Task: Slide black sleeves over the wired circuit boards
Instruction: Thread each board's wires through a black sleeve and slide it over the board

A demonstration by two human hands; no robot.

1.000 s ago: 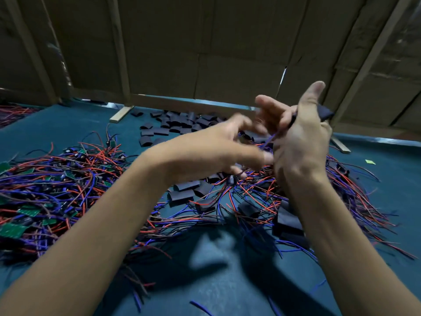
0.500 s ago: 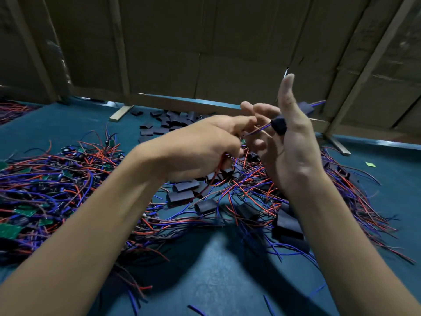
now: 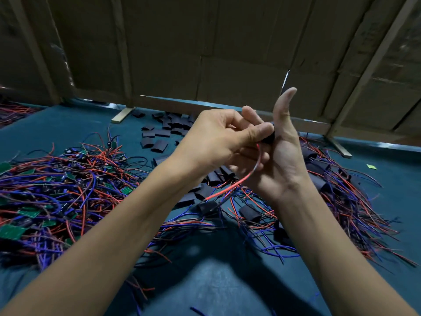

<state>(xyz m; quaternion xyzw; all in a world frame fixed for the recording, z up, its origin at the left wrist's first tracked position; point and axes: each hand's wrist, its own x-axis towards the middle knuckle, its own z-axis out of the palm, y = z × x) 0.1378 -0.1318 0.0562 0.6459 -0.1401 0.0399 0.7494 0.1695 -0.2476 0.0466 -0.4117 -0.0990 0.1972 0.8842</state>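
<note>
Both hands are raised above the blue table. My left hand (image 3: 218, 142) pinches a black sleeve (image 3: 268, 139) between thumb and fingers. My right hand (image 3: 282, 156) holds the same sleeve from the other side, its thumb pointing straight up. A red wire (image 3: 241, 181) hangs from the sleeve and curves down to the left. The board inside is hidden by my fingers. Loose black sleeves (image 3: 159, 133) lie at the back of the table. Green circuit boards with red and blue wires (image 3: 57, 192) are piled at the left.
A second tangle of sleeved boards and wires (image 3: 337, 197) spreads at the right. More black sleeves (image 3: 205, 192) lie under my hands. Cardboard panels (image 3: 205, 53) on wooden feet wall off the table's far edge. A small green scrap (image 3: 371, 166) lies at the far right.
My left hand has closed in on the sleeve in my right hand. A red wire now dangles below the sleeve. Both hands have shifted slightly left.
</note>
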